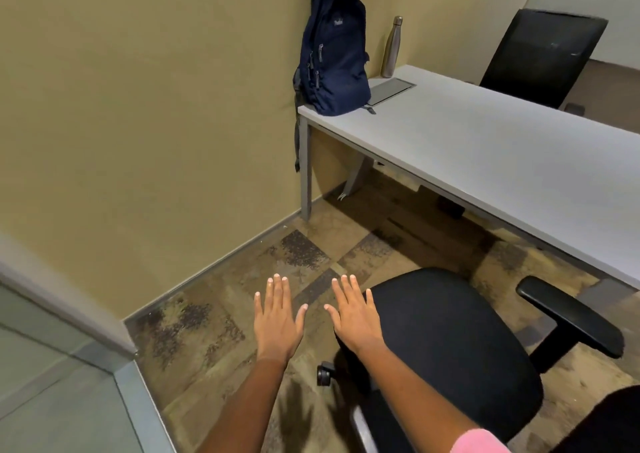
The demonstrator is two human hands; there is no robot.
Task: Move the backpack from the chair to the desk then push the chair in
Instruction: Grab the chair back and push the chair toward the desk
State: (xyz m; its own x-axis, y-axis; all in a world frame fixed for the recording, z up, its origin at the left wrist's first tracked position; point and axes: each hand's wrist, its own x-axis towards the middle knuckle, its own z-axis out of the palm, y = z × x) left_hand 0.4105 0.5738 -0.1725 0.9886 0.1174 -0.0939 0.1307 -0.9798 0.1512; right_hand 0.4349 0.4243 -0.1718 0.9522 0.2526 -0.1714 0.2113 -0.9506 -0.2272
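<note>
Head view | left hand (277, 321) flat, fingers spread, empty, above carpet | right hand (356, 317) flat, empty, at chair (450, 342) seat edge | backpack (332, 47) upright on desk (485, 148) corner, against wall | bottle (392, 47) behind

Both forearms are bare, the left hand (277, 317) without rings, the right arm's pink sleeve (479, 442) at the elbow.
</note>
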